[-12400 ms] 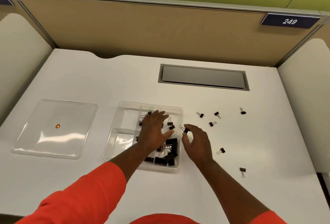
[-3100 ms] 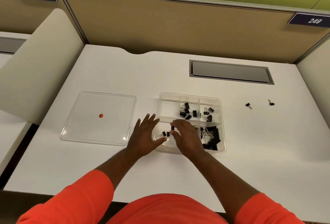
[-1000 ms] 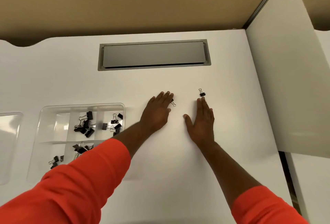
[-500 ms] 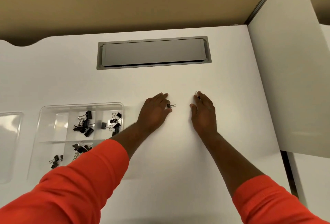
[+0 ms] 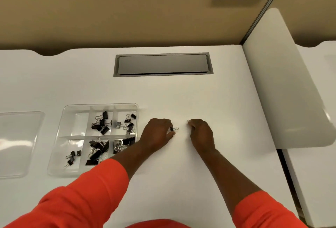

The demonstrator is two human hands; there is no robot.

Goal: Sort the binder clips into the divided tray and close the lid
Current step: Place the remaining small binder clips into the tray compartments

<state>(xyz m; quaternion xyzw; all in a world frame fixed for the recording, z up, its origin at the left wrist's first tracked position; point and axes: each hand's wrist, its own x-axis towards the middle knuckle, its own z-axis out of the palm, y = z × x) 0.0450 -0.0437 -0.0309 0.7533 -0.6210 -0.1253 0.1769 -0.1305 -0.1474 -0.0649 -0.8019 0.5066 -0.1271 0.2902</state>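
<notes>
The left hand [image 5: 158, 134] pinches a small binder clip [image 5: 173, 129] at its fingertips, wire handles pointing toward the right hand [image 5: 201, 133], whose curled fingers pinch a second clip [image 5: 188, 120], only its loop showing; the divided tray [image 5: 76, 123] lies just beyond the left wrist.

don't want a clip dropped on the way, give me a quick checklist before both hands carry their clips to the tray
1. left hand pinches small binder clip: ok
2. right hand grips second clip: cannot tell how securely, only its wire loop shows
3. divided tray open, nothing covering it: ok
4. near-left compartment holding the small clips has room: ok
5. lid lies left of the tray, partly out of frame: ok
</notes>
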